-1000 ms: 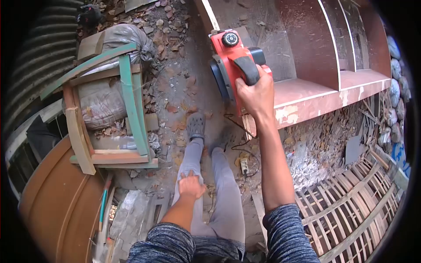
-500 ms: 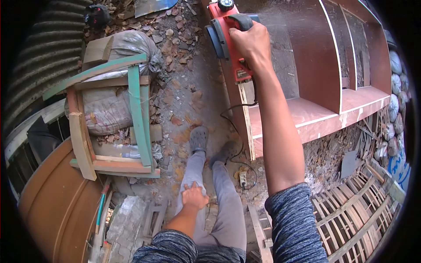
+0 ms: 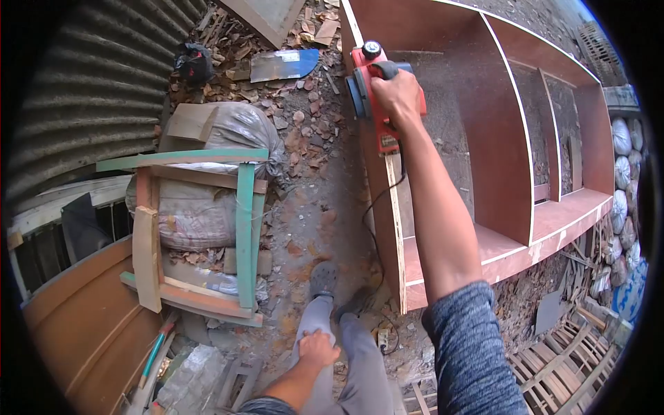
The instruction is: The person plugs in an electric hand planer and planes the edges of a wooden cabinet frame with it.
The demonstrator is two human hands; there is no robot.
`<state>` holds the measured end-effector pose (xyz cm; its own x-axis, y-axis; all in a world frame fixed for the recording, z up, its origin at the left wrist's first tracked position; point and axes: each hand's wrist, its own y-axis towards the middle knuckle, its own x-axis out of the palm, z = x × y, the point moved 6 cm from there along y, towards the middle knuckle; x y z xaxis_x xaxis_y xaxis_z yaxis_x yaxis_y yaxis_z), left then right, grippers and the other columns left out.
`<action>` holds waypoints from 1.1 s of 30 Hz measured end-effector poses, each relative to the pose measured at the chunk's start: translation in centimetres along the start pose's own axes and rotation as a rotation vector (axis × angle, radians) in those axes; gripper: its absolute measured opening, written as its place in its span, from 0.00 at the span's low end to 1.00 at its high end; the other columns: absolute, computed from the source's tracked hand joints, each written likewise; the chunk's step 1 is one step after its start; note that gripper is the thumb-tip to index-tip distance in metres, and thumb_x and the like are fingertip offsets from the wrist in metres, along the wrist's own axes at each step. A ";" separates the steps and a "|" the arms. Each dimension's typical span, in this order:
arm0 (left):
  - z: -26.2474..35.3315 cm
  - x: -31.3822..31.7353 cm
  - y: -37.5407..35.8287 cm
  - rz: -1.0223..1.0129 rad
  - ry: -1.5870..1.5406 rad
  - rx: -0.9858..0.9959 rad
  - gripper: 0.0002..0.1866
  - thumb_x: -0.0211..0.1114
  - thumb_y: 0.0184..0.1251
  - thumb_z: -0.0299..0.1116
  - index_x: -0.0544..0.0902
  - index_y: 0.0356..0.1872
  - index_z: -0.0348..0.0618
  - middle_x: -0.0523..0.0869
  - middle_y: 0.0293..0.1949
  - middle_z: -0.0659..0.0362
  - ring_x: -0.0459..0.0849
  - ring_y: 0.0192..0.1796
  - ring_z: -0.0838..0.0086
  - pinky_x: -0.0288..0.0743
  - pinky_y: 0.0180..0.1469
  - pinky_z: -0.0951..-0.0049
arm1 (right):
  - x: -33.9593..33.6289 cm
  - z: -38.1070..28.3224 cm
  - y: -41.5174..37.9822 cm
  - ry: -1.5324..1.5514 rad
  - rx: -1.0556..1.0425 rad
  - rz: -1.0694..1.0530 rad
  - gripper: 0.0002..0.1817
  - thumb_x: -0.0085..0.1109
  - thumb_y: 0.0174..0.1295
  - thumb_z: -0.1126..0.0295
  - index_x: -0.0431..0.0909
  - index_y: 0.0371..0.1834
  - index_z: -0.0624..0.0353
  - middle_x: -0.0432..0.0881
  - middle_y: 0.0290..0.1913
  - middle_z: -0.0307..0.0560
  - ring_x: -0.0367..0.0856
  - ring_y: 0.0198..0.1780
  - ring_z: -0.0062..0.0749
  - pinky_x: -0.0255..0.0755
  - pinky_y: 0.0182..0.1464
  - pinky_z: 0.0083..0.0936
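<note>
Along the upward-facing edge of the side panel [image 3: 387,238] of a reddish-brown cabinet [image 3: 498,131] sat a red power planer [image 3: 382,129], its length running with that edge. The right hand [image 3: 401,97] was wrapped around the planer's black handle [image 3: 384,69], with the arm stretched far forward. The left hand [image 3: 318,348] lay well apart from it on the person's left leg, near the knee, with nothing seen in it.

The planer looked rigid and fairly heavy, its weight borne mostly by the panel edge; being so narrow, that edge probably made it easy to tip sideways. The rear handle seemed the right place to hold, with the front knob [image 3: 371,49] as a second grip and the underside best left alone.

A dark cord [image 3: 375,238] hung from the planer's rear and looped beside the panel toward a socket block [image 3: 383,338] on the ground, near enough to the feet to snag. To the left, a green-and-brown wooden frame [image 3: 246,235] stood about a stuffed sack [image 3: 197,220], narrowing the strip of dirt for walking. Farther ahead lay a blue-ended sheet [image 3: 283,66] among dry leaves, and slatted wood [image 3: 574,373] filled the lower right.
</note>
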<state>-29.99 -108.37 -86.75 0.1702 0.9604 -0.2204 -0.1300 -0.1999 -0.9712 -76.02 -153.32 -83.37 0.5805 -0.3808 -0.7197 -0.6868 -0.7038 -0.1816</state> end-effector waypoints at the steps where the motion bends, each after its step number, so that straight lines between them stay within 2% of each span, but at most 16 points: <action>1: 1.5 -3.0 -1.4 0.057 -0.034 0.042 0.32 0.75 0.57 0.55 0.91 0.62 0.55 0.81 0.72 0.55 0.77 0.75 0.45 0.73 0.76 0.55 | -0.2 -0.8 0.5 -0.010 0.029 -0.020 0.23 0.67 0.58 0.58 0.91 0.43 0.71 0.90 0.46 0.73 0.92 0.52 0.61 0.83 0.56 0.47; 2: 2.7 -5.8 -2.7 0.122 -0.069 0.087 0.31 0.77 0.57 0.54 0.90 0.62 0.54 0.81 0.72 0.56 0.77 0.75 0.45 0.73 0.76 0.55 | -0.1 -1.4 1.5 -0.001 0.045 -0.024 0.23 0.67 0.58 0.58 0.91 0.43 0.72 0.90 0.46 0.74 0.92 0.53 0.61 0.83 0.56 0.47; 5: 1.7 -14.2 -7.7 0.404 -0.460 0.289 0.32 0.79 0.57 0.48 0.88 0.65 0.54 0.78 0.75 0.58 0.72 0.78 0.43 0.71 0.77 0.46 | 0.7 -1.7 3.7 0.023 0.063 -0.016 0.24 0.68 0.58 0.57 0.90 0.43 0.72 0.89 0.46 0.74 0.91 0.53 0.61 0.83 0.56 0.47; 8: 1.8 -16.1 -6.0 0.479 -0.270 0.249 0.32 0.80 0.56 0.43 0.87 0.65 0.53 0.78 0.76 0.59 0.70 0.79 0.42 0.66 0.77 0.33 | 1.8 -2.0 6.2 0.032 -0.002 0.025 0.23 0.70 0.58 0.55 0.91 0.45 0.66 0.90 0.46 0.72 0.91 0.52 0.63 0.83 0.54 0.47; 11: 2.0 -18.0 1.4 0.361 -0.025 0.246 0.28 0.78 0.57 0.41 0.89 0.62 0.54 0.78 0.75 0.60 0.66 0.81 0.43 0.62 0.75 0.22 | 1.5 -4.3 7.6 0.036 0.001 -0.006 0.23 0.70 0.58 0.55 0.91 0.46 0.65 0.90 0.46 0.71 0.91 0.51 0.63 0.83 0.54 0.48; 13: 3.5 -22.3 4.1 0.220 0.020 0.204 0.25 0.77 0.57 0.39 0.91 0.59 0.54 0.80 0.74 0.61 0.64 0.83 0.44 0.61 0.75 0.21 | 1.9 -5.8 9.7 0.038 0.030 0.026 0.22 0.72 0.57 0.57 0.91 0.45 0.64 0.90 0.44 0.71 0.91 0.49 0.63 0.83 0.53 0.49; 14: 3.7 -22.9 3.5 0.126 0.033 0.158 0.24 0.76 0.58 0.38 0.92 0.58 0.55 0.81 0.73 0.61 0.63 0.84 0.44 0.61 0.75 0.20 | 2.2 -6.5 10.8 0.067 0.065 -0.036 0.22 0.69 0.59 0.55 0.91 0.49 0.60 0.91 0.44 0.69 0.91 0.51 0.61 0.82 0.55 0.47; 16: 2.7 -23.5 4.5 0.141 0.018 0.110 0.22 0.75 0.58 0.38 0.93 0.57 0.56 0.82 0.71 0.61 0.64 0.83 0.45 0.62 0.75 0.22 | 3.7 -7.2 14.2 0.002 0.085 -0.066 0.21 0.69 0.59 0.56 0.92 0.49 0.59 0.91 0.44 0.68 0.92 0.51 0.60 0.82 0.56 0.47; 20: 3.0 -26.9 6.5 0.070 0.092 0.060 0.24 0.75 0.58 0.43 0.93 0.58 0.60 0.83 0.71 0.66 0.63 0.84 0.47 0.69 0.74 0.33 | 4.6 -9.8 18.9 0.023 0.031 -0.030 0.20 0.68 0.58 0.57 0.92 0.48 0.58 0.91 0.43 0.67 0.92 0.51 0.58 0.82 0.56 0.45; 23: 3.8 -28.9 7.0 0.035 0.090 0.066 0.21 0.71 0.61 0.41 0.93 0.57 0.58 0.85 0.68 0.63 0.65 0.84 0.47 0.66 0.75 0.29 | 5.3 -11.2 21.6 0.042 0.009 -0.012 0.21 0.68 0.58 0.57 0.92 0.49 0.59 0.91 0.43 0.67 0.92 0.50 0.58 0.82 0.56 0.44; 25: 4.3 -30.3 7.1 0.011 0.093 0.057 0.21 0.71 0.61 0.41 0.93 0.57 0.57 0.85 0.69 0.63 0.64 0.84 0.48 0.66 0.76 0.30 | 5.8 -12.1 23.1 0.036 0.014 -0.010 0.21 0.67 0.58 0.57 0.92 0.49 0.59 0.92 0.42 0.67 0.92 0.50 0.58 0.82 0.56 0.44; 28: 4.6 -30.9 7.7 0.000 0.117 0.057 0.22 0.73 0.59 0.42 0.93 0.57 0.58 0.86 0.68 0.65 0.65 0.83 0.48 0.68 0.74 0.32 | 7.1 -12.4 25.7 0.028 0.002 -0.003 0.20 0.69 0.56 0.59 0.91 0.41 0.69 0.89 0.41 0.74 0.91 0.46 0.65 0.83 0.51 0.49; 29: 4.7 -31.1 7.8 0.000 0.129 0.059 0.23 0.74 0.58 0.42 0.93 0.57 0.58 0.86 0.67 0.66 0.66 0.83 0.48 0.69 0.74 0.33 | 7.0 -13.0 26.2 0.016 -0.013 0.013 0.21 0.68 0.56 0.59 0.90 0.39 0.71 0.89 0.41 0.75 0.91 0.46 0.65 0.83 0.51 0.49; 33: 5.2 -32.2 7.8 0.004 0.108 0.050 0.19 0.69 0.62 0.39 0.94 0.55 0.56 0.85 0.68 0.61 0.67 0.82 0.48 0.64 0.77 0.29 | 7.9 -13.7 28.7 0.024 -0.023 -0.002 0.22 0.69 0.55 0.59 0.90 0.40 0.72 0.90 0.42 0.74 0.92 0.47 0.63 0.83 0.52 0.48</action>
<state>-41.57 -139.85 -86.77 0.2737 0.9325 -0.2355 -0.1794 -0.1910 -0.9651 -85.17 -184.72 -85.11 0.5922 -0.3937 -0.7031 -0.6756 -0.7182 -0.1668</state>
